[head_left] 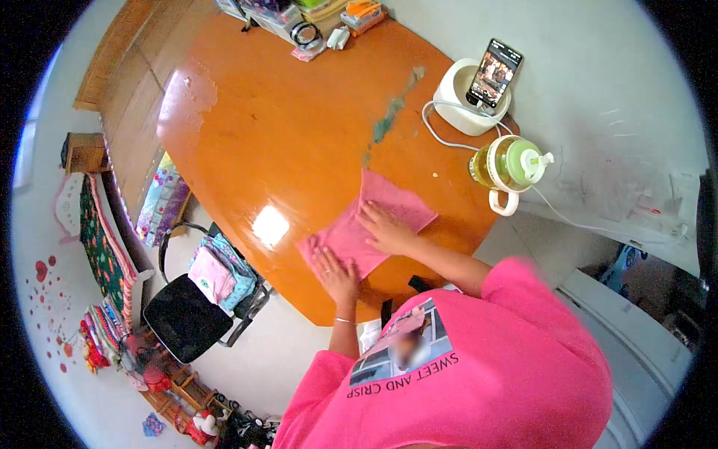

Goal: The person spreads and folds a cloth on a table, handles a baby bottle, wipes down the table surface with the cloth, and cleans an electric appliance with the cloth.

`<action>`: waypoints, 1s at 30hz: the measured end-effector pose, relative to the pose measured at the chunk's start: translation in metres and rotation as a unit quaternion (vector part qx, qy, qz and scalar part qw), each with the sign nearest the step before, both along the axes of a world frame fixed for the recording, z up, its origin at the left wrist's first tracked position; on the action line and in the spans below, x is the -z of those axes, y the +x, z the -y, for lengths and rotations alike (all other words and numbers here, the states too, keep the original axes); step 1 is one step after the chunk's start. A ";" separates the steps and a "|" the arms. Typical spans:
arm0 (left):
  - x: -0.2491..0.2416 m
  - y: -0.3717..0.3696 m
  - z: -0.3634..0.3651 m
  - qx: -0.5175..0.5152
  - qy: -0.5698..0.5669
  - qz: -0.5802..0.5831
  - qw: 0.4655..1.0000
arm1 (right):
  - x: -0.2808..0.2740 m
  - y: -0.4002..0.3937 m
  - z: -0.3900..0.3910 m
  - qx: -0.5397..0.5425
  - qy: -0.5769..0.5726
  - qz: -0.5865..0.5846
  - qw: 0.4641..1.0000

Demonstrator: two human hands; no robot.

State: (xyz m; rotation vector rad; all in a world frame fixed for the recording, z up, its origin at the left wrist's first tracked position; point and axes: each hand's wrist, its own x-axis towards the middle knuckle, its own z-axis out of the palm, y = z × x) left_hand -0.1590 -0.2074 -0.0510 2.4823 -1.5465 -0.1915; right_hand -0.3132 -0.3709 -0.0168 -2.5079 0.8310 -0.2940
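A pink cloth [400, 206] lies spread on the orange-brown wooden table [284, 135], near its front edge. My left hand [333, 273] rests flat on the cloth's left part, fingers stretched out, with a bracelet on the wrist. Further right and a little farther away, my right hand [385, 228] lies on the cloth's middle, palm down with its fingers extended. Neither hand grips the fabric visibly. The cloth is creased between the two hands, and one corner points toward the far side of the table.
At the right edge stand a green-lidded bottle [516, 165] with a handle and a white round holder [464, 112] bearing a phone [495, 73] on a cable. Boxes [363, 16] and small items line the far edge. A black chair [187, 318] with folded clothes [221, 273] is at left.
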 end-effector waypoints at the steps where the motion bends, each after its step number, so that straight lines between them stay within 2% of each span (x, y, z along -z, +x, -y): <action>1: -0.007 0.010 -0.003 0.001 -0.005 0.004 1.000 | -0.029 0.002 0.011 0.058 0.109 0.071 0.990; 2: -0.015 0.018 -0.005 -0.043 0.069 0.008 0.997 | -0.062 0.001 0.025 0.112 0.215 0.140 0.960; 3: -0.021 0.022 -0.008 -0.087 0.143 0.010 0.986 | -0.098 -0.016 0.049 0.095 0.187 0.141 0.968; 4: -0.025 0.026 -0.009 -0.098 0.148 0.009 0.984 | -0.143 -0.043 0.077 0.079 0.158 0.141 0.974; 5: -0.030 0.029 -0.006 -0.098 0.144 0.007 0.985 | -0.158 -0.077 0.105 0.171 0.108 0.166 0.965; 7: -0.040 0.029 0.006 -0.064 0.055 0.032 0.996 | -0.188 -0.146 0.161 0.355 0.025 0.220 0.908; 8: -0.042 0.024 0.019 -0.067 0.050 0.029 0.996 | -0.231 -0.159 0.185 0.423 -0.051 0.031 0.904; 9: -0.044 0.018 0.039 -0.023 -0.001 -0.029 0.999 | -0.208 -0.199 0.220 0.416 -0.083 -0.013 0.906; 11: -0.038 0.002 0.080 0.056 -0.074 -0.148 0.985 | -0.153 -0.250 0.272 0.379 -0.120 -0.180 0.900; 12: -0.032 -0.009 0.103 0.091 -0.096 -0.209 0.969 | -0.127 -0.261 0.284 0.377 -0.126 -0.179 0.900; 14: -0.054 -0.035 0.147 0.168 -0.111 -0.222 0.954 | -0.093 -0.267 0.300 0.409 -0.001 -0.089 0.908; 15: -0.058 -0.046 0.161 0.165 -0.116 -0.222 0.954 | -0.084 -0.266 0.304 0.417 0.039 -0.058 0.906; 17: -0.062 -0.063 0.182 0.171 -0.083 -0.296 0.936 | -0.081 -0.257 0.296 0.441 0.173 0.137 0.870; 23: -0.067 -0.085 0.246 0.240 -0.064 -0.316 0.916 | -0.068 -0.252 0.295 0.432 0.191 0.249 0.846; 25: -0.071 -0.093 0.265 0.250 -0.072 -0.318 0.912 | -0.063 -0.252 0.297 0.426 0.117 0.241 0.864; 27: -0.072 -0.102 0.286 0.261 -0.079 -0.320 0.907 | -0.062 -0.250 0.292 0.429 0.114 0.255 0.859; 30: -0.067 -0.119 0.329 0.280 -0.114 -0.300 0.905 | -0.073 -0.244 0.281 0.457 -0.014 0.270 0.848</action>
